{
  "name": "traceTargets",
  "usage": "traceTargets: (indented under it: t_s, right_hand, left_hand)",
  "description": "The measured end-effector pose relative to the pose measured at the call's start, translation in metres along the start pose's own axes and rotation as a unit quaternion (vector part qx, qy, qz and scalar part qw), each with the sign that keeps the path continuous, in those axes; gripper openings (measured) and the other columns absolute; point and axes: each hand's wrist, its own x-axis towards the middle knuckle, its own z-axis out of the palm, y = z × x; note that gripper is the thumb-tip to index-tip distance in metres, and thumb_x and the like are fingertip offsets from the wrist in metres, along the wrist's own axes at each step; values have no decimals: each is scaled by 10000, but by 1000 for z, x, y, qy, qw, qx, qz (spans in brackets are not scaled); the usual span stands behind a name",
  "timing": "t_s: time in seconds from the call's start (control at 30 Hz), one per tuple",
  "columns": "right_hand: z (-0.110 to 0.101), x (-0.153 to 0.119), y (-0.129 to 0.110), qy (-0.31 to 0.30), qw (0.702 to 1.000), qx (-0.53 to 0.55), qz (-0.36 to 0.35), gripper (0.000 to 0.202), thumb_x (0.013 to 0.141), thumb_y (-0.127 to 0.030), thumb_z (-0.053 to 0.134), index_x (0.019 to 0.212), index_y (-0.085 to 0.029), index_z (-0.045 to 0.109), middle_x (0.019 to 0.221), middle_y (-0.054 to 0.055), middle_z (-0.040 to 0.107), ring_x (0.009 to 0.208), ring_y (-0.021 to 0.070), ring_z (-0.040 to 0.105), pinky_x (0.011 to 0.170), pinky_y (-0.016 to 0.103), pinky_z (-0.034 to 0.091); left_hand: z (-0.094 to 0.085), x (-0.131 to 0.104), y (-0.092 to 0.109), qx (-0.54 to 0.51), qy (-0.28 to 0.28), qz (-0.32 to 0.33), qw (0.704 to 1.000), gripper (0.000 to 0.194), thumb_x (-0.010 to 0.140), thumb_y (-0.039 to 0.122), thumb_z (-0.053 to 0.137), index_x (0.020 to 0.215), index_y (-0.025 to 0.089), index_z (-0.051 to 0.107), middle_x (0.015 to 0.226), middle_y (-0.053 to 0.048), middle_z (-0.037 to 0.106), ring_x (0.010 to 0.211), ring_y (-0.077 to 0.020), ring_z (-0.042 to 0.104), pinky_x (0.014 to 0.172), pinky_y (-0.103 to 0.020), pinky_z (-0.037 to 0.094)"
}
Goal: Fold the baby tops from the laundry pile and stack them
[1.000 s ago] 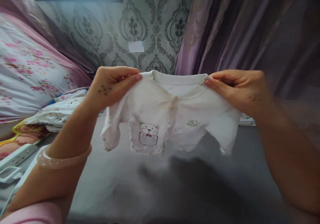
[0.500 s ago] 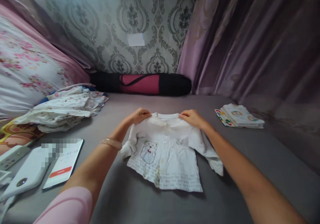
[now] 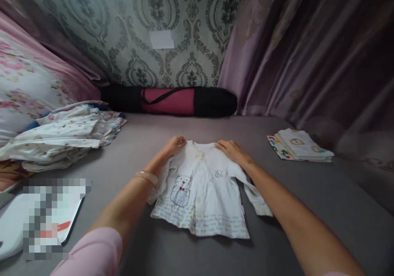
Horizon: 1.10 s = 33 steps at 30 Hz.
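Note:
A small white buttoned baby shirt (image 3: 212, 190) lies spread front side up, its collar away from me. It carries a bear drawing, a small bee and printed lettering along the hem. My left hand (image 3: 177, 144) pinches the shirt at the left shoulder beside the collar; a pale bangle circles that wrist. At the opposite shoulder, my right hand (image 3: 230, 150) has its fingers closed on the cloth, with the thumb mostly hidden. Both sleeves angle outward beneath my forearms, and the left one is partly covered.
On the grey bed sheet (image 3: 308, 210), a heap of clothes (image 3: 67, 132) lies left and a folded stack (image 3: 304, 144) right. A black and pink long bag (image 3: 169, 101) rests against the wall. A phone (image 3: 72, 218) and a white device (image 3: 10, 226) are near left.
The shirt now lies flatter, and its right sleeve is straighter and lower. My right hand has shifted slightly inward and down at the shoulder. The camera view has moved a little.

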Motion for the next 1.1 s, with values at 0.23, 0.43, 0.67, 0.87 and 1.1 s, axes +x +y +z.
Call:
traceTargets:
  t_s: [0.23, 0.43, 0.67, 0.87, 1.1]
  right_hand:
    - [-2, 18, 6, -18, 1000, -19, -12, 344, 989, -453, 368, 1066, -264, 645, 961, 53, 719, 874, 198, 655, 685, 245, 383]
    - [-5, 29, 9, -27, 998, -55, -9, 357, 999, -446, 333, 1083, -257, 624, 966, 64, 715, 876, 208, 655, 686, 259, 382]
    - [-1, 40, 9, -43, 993, -105, 14, 391, 1001, -462, 287, 1132, -249, 587, 1034, 90, 703, 941, 230, 649, 743, 293, 397]
    - [11, 49, 10, -28, 993, -57, 97, 393, 938, -513, 403, 1099, -217, 605, 1024, 117, 698, 948, 256, 645, 757, 316, 424]
    - [-6, 54, 31, -55, 962, 202, 173, 523, 966, -528, 307, 889, -157, 667, 958, 131, 716, 856, 213, 662, 701, 275, 484]
  left_hand:
    - [2, 15, -4, -47, 13, -24, 999, 485, 766, 594, 537, 905, 160, 703, 717, -20, 639, 742, -195, 592, 658, -263, 419]
    - [7, 24, 0, 36, 38, -27, 998, 407, 865, 536, 465, 958, 204, 682, 798, -48, 674, 778, -207, 609, 646, -258, 397]
    - [5, 24, 3, 156, 20, -7, 987, 362, 942, 488, 376, 1017, 248, 635, 1030, -74, 693, 904, -231, 637, 678, -265, 403]
    - [9, 29, -1, 160, 13, -39, 986, 367, 942, 491, 380, 1046, 216, 599, 997, -89, 689, 889, -235, 639, 670, -274, 409]
    - [-3, 21, 3, 159, 23, -48, 986, 391, 892, 426, 498, 1151, 144, 575, 1104, -145, 613, 953, -240, 607, 784, -304, 451]
